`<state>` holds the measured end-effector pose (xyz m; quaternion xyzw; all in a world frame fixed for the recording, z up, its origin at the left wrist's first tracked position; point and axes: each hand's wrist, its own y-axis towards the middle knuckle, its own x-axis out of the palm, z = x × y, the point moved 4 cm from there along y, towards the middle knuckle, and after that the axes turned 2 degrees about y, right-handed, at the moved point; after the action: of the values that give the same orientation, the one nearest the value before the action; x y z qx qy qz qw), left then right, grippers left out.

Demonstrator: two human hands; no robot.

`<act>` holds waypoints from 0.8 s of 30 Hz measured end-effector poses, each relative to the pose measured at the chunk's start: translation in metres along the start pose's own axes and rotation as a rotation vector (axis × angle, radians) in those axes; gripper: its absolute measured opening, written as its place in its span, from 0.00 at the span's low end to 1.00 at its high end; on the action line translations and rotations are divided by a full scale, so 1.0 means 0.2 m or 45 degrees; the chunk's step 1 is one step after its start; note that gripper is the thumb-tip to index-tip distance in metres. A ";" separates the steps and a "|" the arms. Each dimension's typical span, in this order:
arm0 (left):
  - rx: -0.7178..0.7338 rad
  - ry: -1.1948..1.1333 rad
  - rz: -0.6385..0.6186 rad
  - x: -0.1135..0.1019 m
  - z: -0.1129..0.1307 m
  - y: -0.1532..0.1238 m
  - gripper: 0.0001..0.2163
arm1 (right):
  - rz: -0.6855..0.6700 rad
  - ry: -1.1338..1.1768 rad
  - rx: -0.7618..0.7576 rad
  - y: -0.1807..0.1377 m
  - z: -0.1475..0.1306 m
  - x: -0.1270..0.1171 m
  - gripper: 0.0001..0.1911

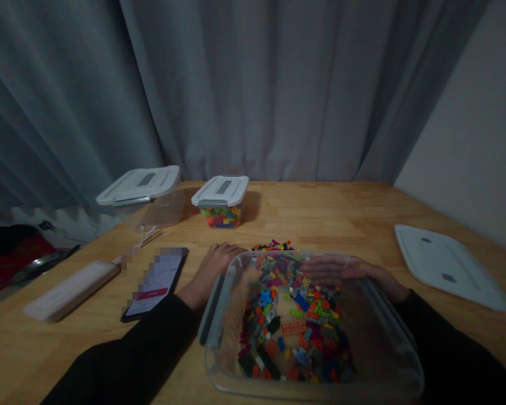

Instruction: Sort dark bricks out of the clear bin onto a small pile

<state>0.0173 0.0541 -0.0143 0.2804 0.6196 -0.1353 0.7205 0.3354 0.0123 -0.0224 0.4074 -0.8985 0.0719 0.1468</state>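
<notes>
A large clear plastic bin (pixel 388 360) with grey side latches is close in front of me, its lid off. Many small colourful toy bricks (pixel 293 327) show in or through its clear walls, and I cannot tell how many lie inside. A small heap of bricks (pixel 274 246) pokes up past the far rim. My left hand (pixel 219 264) reaches around the bin's left side to that heap, fingers out, their tips partly hidden. Around the right side comes my right hand (pixel 337 269), seen partly through the plastic, its fingers stretched flat beside the heap. Neither hand visibly grips anything.
A white lid (pixel 451 267) lies at the right. At the back stand a lidded tub of bricks (pixel 221 205) and a larger lidded clear tub (pixel 160 208). Left of me are a phone (pixel 158 284) and a pale long block (pixel 73 289) with a cable.
</notes>
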 end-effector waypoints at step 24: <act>-0.413 -1.194 -0.005 -0.13 0.12 -0.01 0.17 | 0.103 -0.011 0.022 0.00 -0.03 0.05 0.29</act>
<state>0.0310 0.0343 0.0114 0.0725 0.2423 -0.1501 0.9558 0.3309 0.0060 -0.0126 0.3723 -0.9142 0.0838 0.1362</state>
